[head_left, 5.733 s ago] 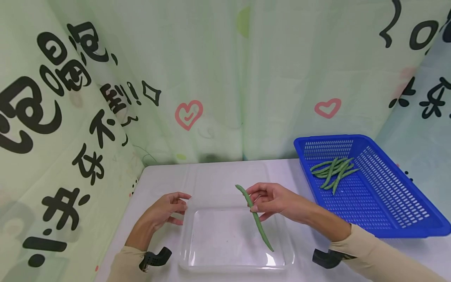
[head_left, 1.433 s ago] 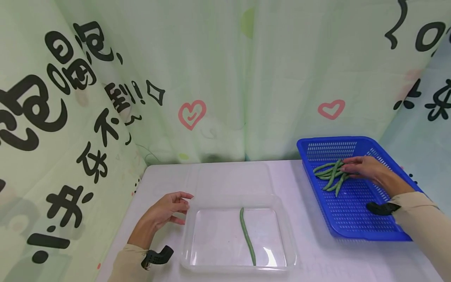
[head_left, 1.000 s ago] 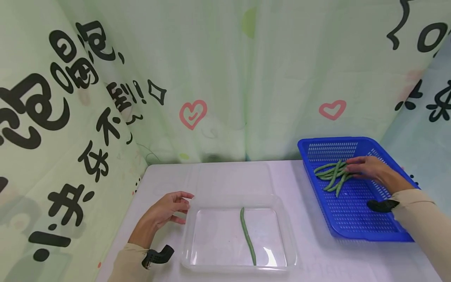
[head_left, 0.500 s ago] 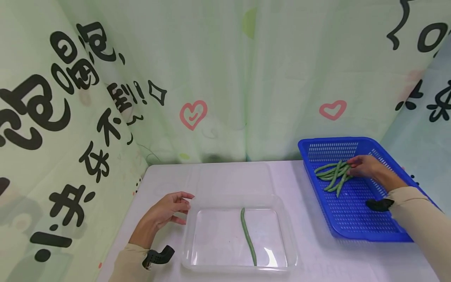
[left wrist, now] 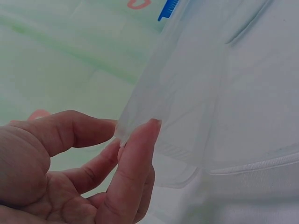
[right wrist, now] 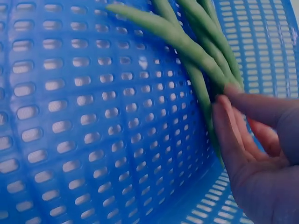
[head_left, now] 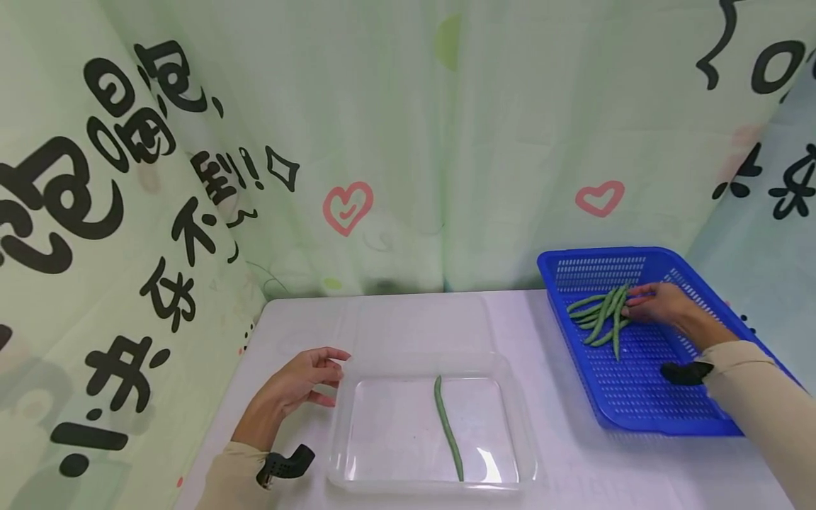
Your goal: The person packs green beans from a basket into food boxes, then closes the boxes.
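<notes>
Right wrist | bean pinched, jutting from right hand | left hand grips container

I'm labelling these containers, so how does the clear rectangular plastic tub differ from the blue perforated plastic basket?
The clear rectangular plastic tub is see-through and solid-walled; the blue perforated plastic basket is full of slots. The tub holds one long green bean; the basket holds several green beans. The left hand pinches the tub; the right hand pinches one of the basket's beans. Both are open-topped.
</notes>
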### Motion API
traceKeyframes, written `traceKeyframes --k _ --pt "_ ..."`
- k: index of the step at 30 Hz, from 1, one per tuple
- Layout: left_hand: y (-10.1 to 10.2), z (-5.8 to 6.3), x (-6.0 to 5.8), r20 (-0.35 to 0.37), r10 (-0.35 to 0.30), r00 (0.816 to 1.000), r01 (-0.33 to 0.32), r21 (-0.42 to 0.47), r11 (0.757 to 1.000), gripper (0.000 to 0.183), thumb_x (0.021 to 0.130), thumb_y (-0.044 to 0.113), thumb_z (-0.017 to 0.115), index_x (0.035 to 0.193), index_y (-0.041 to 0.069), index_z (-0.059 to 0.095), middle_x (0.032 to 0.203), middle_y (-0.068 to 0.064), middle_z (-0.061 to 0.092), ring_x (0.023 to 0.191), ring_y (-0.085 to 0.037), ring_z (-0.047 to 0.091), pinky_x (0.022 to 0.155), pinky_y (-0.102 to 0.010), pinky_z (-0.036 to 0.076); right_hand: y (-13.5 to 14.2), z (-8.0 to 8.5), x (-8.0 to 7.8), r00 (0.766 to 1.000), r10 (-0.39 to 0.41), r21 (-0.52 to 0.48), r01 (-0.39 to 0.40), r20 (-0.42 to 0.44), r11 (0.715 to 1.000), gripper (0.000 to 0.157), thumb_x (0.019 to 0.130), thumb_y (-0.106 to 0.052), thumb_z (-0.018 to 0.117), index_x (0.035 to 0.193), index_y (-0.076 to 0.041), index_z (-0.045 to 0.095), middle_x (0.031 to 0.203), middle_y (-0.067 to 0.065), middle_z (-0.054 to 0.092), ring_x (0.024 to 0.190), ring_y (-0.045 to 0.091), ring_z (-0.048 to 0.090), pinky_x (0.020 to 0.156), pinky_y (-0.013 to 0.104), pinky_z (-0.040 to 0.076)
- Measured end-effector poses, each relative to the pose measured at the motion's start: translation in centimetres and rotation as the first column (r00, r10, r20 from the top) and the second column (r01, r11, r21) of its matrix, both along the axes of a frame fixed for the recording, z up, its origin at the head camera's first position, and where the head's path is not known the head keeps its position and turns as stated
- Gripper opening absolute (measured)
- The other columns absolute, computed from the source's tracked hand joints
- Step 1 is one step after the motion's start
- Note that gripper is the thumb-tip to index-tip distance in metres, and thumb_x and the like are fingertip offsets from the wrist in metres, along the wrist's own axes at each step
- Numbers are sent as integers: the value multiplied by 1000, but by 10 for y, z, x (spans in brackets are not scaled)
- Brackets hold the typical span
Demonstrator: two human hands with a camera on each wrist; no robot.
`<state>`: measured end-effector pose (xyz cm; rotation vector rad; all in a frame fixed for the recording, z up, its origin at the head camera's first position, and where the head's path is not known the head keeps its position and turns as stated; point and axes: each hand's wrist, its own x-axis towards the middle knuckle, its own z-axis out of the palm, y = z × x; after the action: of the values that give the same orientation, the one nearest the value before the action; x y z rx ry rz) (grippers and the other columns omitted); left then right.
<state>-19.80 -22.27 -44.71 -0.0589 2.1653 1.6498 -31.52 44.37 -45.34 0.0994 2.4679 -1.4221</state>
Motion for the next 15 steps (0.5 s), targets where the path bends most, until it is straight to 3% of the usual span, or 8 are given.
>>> traceKeyframes --k 5,15 --pt "0 0 0 3 -1 1000 1 3 1000 36 99 8 61 134 -2 57 99 -8 57 98 -31 60 70 -39 62 7 -4 2 996 33 -236 -14 79 972 78 102 -6 59 153 18 6 99 -15 69 93 1 69 91 30 58" --pt "2 1 -1 5 1 1000 -1 0 1000 37 99 7 61 134 -2 57 99 -8 57 98 -31 60 70 -39 62 14 -7 0 989 109 -174 -91 96 981 83 101 -18 63 158 9 9 112 -21 59 100 -9 62 92 21 54"
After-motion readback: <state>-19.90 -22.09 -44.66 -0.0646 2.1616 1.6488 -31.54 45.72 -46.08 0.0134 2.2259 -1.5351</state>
